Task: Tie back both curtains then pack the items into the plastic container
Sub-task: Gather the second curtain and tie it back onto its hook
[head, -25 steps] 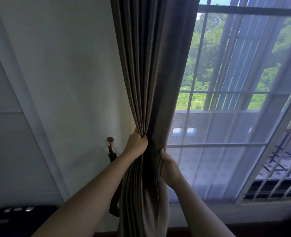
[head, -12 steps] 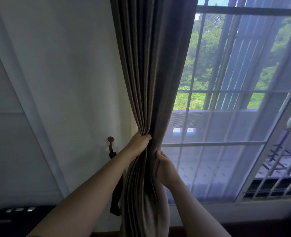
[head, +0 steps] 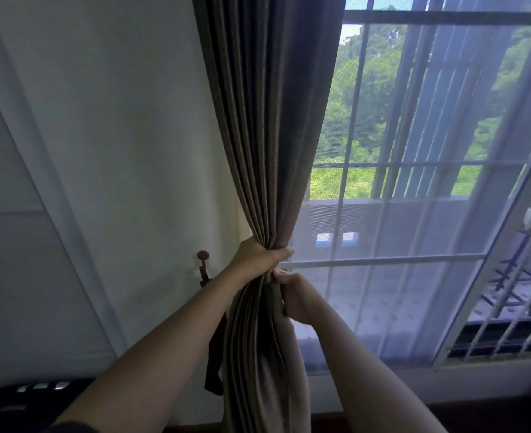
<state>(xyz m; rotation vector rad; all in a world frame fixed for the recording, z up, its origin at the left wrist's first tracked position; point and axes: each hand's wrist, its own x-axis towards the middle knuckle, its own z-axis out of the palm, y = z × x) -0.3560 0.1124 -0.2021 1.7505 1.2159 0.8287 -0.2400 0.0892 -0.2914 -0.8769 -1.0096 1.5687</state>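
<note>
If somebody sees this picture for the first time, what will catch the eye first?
First, the dark brown curtain in the middle, gathered into a bundle: the left hand grips it above, the right hand just below. Next, the bright window on the right, with green trees outside. On the white wall at the left, a dark strap hangs from a small hook.

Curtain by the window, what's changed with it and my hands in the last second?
The left hand closed further round the curtain, its fingers now reaching the right edge, so the bundle is gathered narrower. The right hand slid in under it. Both still grip the fabric; the tie-back strap still hangs from the wall hook.
</note>
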